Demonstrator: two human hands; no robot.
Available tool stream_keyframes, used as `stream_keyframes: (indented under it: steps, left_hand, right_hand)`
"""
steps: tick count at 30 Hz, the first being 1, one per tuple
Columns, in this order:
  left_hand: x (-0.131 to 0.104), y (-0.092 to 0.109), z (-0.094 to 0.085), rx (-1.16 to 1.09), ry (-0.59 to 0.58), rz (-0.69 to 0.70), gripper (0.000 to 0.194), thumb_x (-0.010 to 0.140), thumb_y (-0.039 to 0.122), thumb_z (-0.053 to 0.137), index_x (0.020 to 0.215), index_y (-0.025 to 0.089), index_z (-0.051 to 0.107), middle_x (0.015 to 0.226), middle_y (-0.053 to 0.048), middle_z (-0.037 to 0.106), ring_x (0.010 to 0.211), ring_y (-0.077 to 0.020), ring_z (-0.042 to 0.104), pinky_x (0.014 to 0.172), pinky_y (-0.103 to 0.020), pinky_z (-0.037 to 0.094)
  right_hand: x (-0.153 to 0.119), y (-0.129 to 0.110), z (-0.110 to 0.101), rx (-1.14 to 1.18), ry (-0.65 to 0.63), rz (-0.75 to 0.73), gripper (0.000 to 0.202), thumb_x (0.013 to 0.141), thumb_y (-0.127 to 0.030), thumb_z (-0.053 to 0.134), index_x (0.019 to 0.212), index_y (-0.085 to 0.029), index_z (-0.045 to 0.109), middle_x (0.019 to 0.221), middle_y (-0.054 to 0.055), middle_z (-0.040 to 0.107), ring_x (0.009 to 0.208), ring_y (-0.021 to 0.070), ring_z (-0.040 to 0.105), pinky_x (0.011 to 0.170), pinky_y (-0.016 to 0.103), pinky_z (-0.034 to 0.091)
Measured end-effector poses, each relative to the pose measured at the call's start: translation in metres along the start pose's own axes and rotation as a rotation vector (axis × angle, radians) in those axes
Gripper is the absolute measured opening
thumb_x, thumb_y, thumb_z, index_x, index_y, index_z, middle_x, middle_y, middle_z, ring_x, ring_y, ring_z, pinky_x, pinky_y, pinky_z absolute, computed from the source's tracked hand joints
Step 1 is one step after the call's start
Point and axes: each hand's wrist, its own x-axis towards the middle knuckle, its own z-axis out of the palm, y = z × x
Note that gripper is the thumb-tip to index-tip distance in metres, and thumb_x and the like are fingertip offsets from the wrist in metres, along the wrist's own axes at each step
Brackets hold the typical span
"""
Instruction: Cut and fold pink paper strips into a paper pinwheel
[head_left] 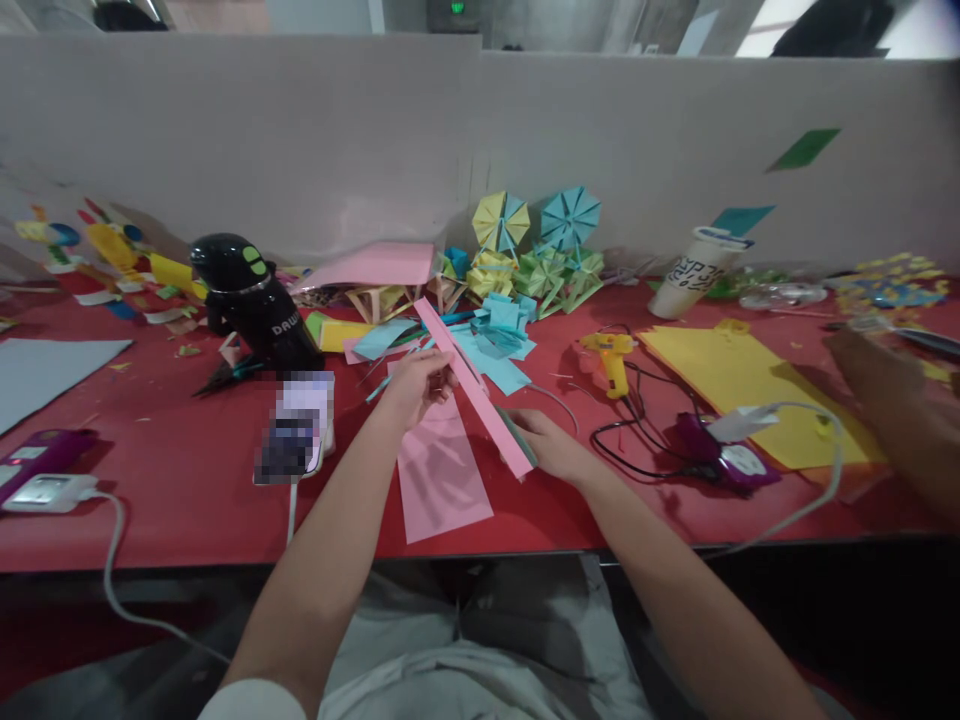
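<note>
My left hand [426, 388] is closed on the upper part of a long pink paper strip [480, 400], pinching it from the left. The strip slants down to the right above the table. Beside its lower end, my right hand [546, 442] is closed around a narrow green tool [517, 436], partly hidden behind the strip. A thin dark edge shows along the strip's right side; I cannot tell the tool's kind. Below both hands, a flat pink paper sheet [442, 480] lies on the red table [555, 525]. Cut blue paper pieces [502, 370] lie just beyond.
A yellow glue gun [611, 360] with a black cord and yellow paper sheets [750, 390] lie right. A phone [296, 430], pliers [225, 375] and a black tumbler [259, 300] are left. Folded paper wheels [570, 217] and a cup [694, 272] stand behind. Another person's hand [877, 380] is far right.
</note>
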Motion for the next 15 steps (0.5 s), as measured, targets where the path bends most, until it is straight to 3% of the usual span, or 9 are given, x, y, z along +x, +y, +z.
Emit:
stream_keyframes:
  steps: [5, 15]
  left_hand:
    - [-0.0013, 0.0006, 0.0009, 0.010, -0.006, 0.019, 0.020, 0.070, 0.027, 0.071, 0.067, 0.016, 0.054, 0.052, 0.002, 0.056, 0.040, -0.0067, 0.047, 0.037, -0.019, 0.029]
    - [-0.0026, -0.0004, 0.0027, 0.061, 0.000, 0.041, 0.022, 0.069, 0.029, 0.073, 0.065, 0.017, 0.055, 0.053, 0.001, 0.057, 0.041, -0.0073, 0.049, 0.037, -0.019, 0.031]
  right_hand:
    - [-0.0009, -0.0030, 0.0016, 0.031, 0.070, 0.001, 0.039, 0.083, -0.058, 0.056, 0.072, -0.020, 0.052, 0.052, -0.003, 0.053, 0.048, 0.0125, 0.049, 0.045, 0.024, 0.036]
    - [-0.0015, -0.0054, 0.0030, 0.166, 0.060, 0.066, 0.040, 0.075, -0.058, 0.065, 0.072, -0.020, 0.050, 0.050, -0.006, 0.045, 0.042, 0.0093, 0.041, 0.042, 0.024, 0.031]
